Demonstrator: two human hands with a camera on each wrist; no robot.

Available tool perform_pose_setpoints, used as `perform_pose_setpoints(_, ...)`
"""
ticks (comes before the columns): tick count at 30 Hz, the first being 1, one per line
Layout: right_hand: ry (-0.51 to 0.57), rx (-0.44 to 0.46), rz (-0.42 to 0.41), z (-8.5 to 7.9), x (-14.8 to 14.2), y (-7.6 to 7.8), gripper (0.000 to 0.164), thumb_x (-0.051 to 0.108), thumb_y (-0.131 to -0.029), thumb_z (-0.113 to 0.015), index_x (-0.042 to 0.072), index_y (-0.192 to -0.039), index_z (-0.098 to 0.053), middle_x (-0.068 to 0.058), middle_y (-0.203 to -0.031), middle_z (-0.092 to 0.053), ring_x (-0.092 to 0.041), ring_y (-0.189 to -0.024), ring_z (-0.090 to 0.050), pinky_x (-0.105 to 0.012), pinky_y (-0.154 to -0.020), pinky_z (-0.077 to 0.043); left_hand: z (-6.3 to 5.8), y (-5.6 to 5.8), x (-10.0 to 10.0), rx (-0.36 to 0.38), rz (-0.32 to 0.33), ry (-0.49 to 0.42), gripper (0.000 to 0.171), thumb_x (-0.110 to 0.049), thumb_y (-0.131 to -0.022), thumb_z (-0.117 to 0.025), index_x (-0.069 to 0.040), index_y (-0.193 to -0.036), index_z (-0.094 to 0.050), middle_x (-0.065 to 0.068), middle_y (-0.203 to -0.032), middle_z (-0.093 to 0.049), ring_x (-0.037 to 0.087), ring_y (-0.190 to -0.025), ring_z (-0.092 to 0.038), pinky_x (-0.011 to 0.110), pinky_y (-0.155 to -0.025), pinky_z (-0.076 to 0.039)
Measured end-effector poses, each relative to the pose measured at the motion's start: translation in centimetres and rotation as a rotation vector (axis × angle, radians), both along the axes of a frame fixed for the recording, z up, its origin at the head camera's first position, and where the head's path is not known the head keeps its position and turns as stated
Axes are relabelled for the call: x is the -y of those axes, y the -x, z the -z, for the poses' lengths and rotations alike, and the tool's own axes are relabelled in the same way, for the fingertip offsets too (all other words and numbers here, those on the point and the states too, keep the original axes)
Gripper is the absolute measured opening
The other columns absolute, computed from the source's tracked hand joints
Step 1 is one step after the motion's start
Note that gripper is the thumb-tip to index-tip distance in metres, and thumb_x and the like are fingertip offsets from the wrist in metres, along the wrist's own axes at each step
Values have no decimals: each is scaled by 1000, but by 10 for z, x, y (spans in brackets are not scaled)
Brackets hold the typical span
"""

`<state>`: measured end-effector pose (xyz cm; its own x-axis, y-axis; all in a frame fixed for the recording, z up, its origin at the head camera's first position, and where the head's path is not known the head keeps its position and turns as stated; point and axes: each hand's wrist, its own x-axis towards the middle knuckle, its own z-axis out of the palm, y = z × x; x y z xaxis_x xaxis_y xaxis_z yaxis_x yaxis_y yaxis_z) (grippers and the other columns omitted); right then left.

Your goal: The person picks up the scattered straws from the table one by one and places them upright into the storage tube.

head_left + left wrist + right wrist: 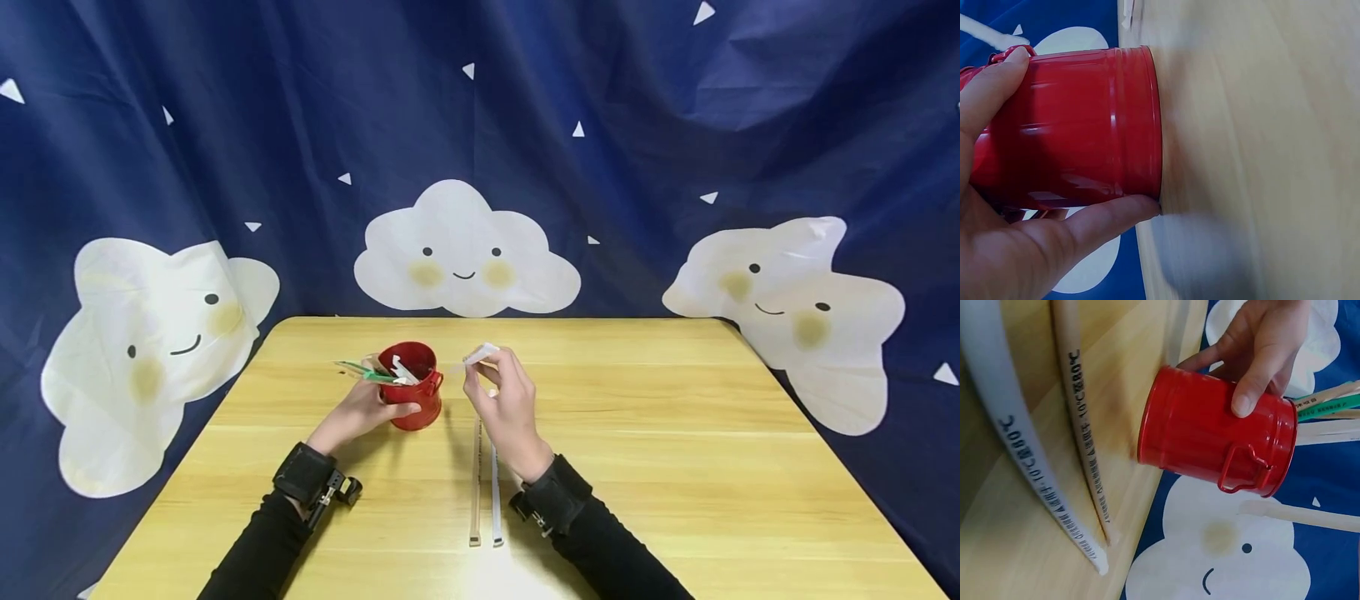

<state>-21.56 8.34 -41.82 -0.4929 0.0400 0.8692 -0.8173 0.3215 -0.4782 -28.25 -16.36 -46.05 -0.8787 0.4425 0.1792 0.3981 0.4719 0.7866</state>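
Observation:
My left hand grips a small red metal bucket from its left side, with the thumb across the front. The bucket is upright at the table; whether its base touches the wood I cannot tell. White and green straw-like strips stick out of its mouth. To the right of the bucket, my right hand pinches a white wrapped straw between thumb and fingertips. Its free end points toward the bucket. Below that hand, a tan wrapped straw and a white wrapped straw lie side by side, with printed text.
The wooden table reaches back to a dark blue curtain with smiling white clouds. Bands with small cameras are strapped on both wrists, including the left band.

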Motion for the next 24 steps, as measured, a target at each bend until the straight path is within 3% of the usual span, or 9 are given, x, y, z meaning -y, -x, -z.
perform_pose_setpoints(15, 52, -27, -73, -24, 19, 13, 27, -15, -88, -67, -2, -109, -57, -18, -105, -63, -29, -97, -68, -37, -87, -60, 0, 0, 0, -4, 18, -1, 77, -23, -85, -84, -1, -146, -44, 19, -139, -57, 36, -129, -53, 56, -107, -44)
perform_pose_setpoints(19, 35, 22, -118, -24, 26, 18, 20, -11, -92, -65, -1, -108, -58, -16, -105, -62, -28, -99, -67, -34, -88, -59, 0, 1, 0, -7, 29, -7, 76, -24, -86, -83, -2, -146, -44, 19, -140, -57, 36, -129, -54, 56, -107, -45)
perform_pose_setpoints(24, -23, 165, -137, -19, 34, 28, 19, -8, -93, -63, -2, -110, -57, -16, -105, -62, -27, -102, -67, -30, -89, -58, -1, 2, 0, 0, 15, 21, 72, -26, -85, -84, -3, -143, -48, 17, -137, -59, 34, -128, -56, 54, -107, -45)
